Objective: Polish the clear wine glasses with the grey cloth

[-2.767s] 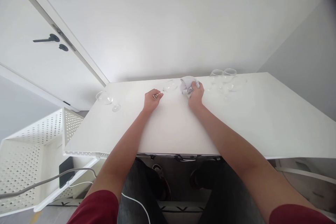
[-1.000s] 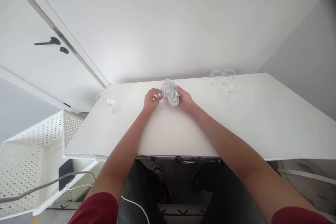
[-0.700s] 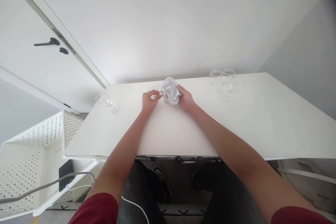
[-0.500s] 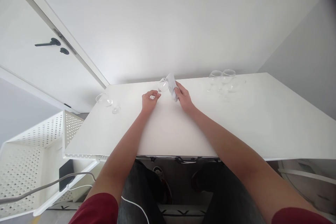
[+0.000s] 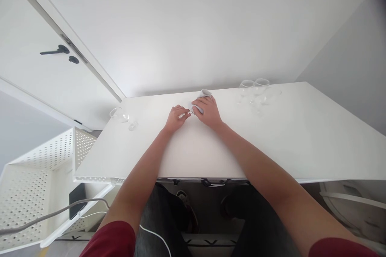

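Observation:
Both my hands meet at the far middle of a white table (image 5: 271,144). My left hand (image 5: 175,117) is closed, its fingertips pinching the stem and foot of a clear wine glass (image 5: 184,115) that lies on its side. My right hand (image 5: 207,111) is closed over a pale grey cloth (image 5: 204,94) wrapped round the glass's bowl, which the cloth and hand mostly hide. Only a fold of cloth shows above my fingers.
Another clear glass (image 5: 120,115) lies on its side at the table's far left corner. Several clear glasses (image 5: 256,90) stand at the far right by the wall. A white perforated metal rack (image 5: 33,176) with a cable stands left of the table. A door with a black handle (image 5: 56,51) is at the left.
My right hand brought the cloth from the right onto the glass held by my left hand, lifted and turned it around the bowl, and now presses it low on the table.

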`<state>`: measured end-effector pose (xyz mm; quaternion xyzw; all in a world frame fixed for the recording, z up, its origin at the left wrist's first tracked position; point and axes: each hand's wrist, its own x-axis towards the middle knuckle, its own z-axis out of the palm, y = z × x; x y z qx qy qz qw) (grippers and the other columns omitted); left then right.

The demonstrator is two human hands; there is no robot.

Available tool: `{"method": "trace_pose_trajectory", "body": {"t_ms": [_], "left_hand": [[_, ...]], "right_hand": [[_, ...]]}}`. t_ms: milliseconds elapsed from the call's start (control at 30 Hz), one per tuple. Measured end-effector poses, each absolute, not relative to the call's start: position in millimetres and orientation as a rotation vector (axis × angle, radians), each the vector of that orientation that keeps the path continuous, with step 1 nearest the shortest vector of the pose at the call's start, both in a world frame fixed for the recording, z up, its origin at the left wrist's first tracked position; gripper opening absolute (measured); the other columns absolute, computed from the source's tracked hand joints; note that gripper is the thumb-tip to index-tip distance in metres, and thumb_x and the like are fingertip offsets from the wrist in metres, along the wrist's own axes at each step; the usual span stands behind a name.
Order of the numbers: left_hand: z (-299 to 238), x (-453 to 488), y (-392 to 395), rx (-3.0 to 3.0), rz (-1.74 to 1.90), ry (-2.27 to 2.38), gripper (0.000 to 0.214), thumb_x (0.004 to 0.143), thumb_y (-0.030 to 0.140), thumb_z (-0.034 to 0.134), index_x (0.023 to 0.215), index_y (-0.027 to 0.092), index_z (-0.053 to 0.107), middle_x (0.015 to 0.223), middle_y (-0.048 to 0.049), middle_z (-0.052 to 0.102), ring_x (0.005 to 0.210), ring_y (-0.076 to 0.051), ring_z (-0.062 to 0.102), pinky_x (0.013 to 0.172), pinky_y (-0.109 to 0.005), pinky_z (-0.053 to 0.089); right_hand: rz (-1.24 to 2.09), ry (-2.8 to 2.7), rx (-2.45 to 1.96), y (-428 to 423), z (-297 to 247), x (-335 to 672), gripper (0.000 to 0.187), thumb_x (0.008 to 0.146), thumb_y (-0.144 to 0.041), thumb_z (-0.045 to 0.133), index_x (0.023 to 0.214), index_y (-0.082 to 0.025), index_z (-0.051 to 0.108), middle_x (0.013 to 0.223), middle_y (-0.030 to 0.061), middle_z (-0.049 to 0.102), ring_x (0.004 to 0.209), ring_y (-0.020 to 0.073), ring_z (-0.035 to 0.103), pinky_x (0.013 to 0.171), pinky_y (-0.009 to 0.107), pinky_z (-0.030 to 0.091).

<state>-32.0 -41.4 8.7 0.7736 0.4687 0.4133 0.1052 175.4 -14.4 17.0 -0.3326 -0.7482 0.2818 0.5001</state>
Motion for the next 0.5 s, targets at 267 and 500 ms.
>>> {"method": "trace_pose_trajectory", "body": {"t_ms": [267, 500], "left_hand": [[8, -32, -44, 2.278, 1.195, 1.382, 0.033, 0.094, 0.056, 0.067, 0.084, 0.027, 0.079, 0.081, -0.0066, 0.076, 0.086, -0.026, 0.064, 0.090, -0.047, 0.044], [11, -33, -43, 2.048, 1.389, 1.429, 0.024, 0.093, 0.048, 0.070, 0.091, 0.027, 0.081, 0.087, -0.0060, 0.078, 0.086, -0.025, 0.067, 0.091, -0.045, 0.050]], "right_hand": [[1.304, -1.151, -0.921, 3, 5, 174, 0.034, 0.085, -0.055, 0.068, 0.076, -0.023, 0.064, 0.075, 0.0010, 0.063, 0.075, 0.0203, 0.059, 0.074, 0.035, 0.052], [1.678, -0.807, -0.727, -2, 10, 171, 0.029, 0.082, -0.049, 0.076, 0.095, -0.025, 0.067, 0.092, 0.0010, 0.071, 0.088, 0.0205, 0.066, 0.076, 0.034, 0.059]]}}
